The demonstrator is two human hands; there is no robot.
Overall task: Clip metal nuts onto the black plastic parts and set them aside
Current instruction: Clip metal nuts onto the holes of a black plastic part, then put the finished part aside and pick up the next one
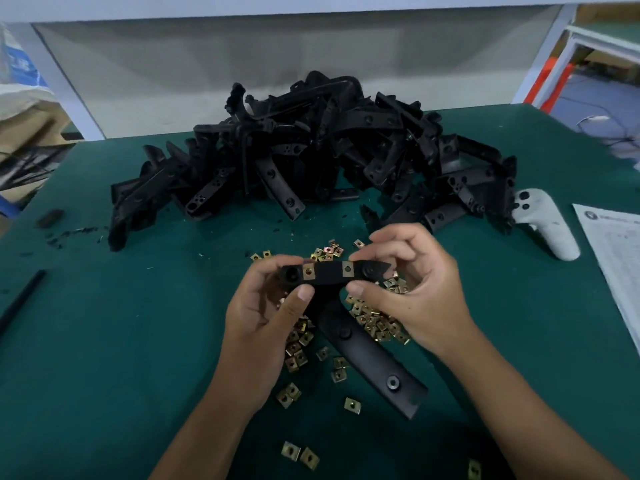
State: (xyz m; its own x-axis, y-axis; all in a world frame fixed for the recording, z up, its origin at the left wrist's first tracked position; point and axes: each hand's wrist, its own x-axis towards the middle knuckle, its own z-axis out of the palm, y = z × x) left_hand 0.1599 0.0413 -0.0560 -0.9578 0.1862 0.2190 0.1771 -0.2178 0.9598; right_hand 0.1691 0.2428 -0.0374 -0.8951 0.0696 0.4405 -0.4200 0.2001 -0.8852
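Both hands hold one black plastic part (329,275) above the green table, its long arm (374,358) hanging down toward me. My left hand (266,306) grips the part's left end with thumb underneath. My right hand (405,285) pinches the right side near a brass clip nut (347,268). A second clip nut (308,271) sits on the part's left half. Several loose brass nuts (377,323) lie scattered beneath and around the hands.
A large heap of black plastic parts (311,150) fills the back of the green table (121,341). A white controller (543,223) and a printed sheet (613,258) lie at the right. A black rod (20,299) lies at the left edge.
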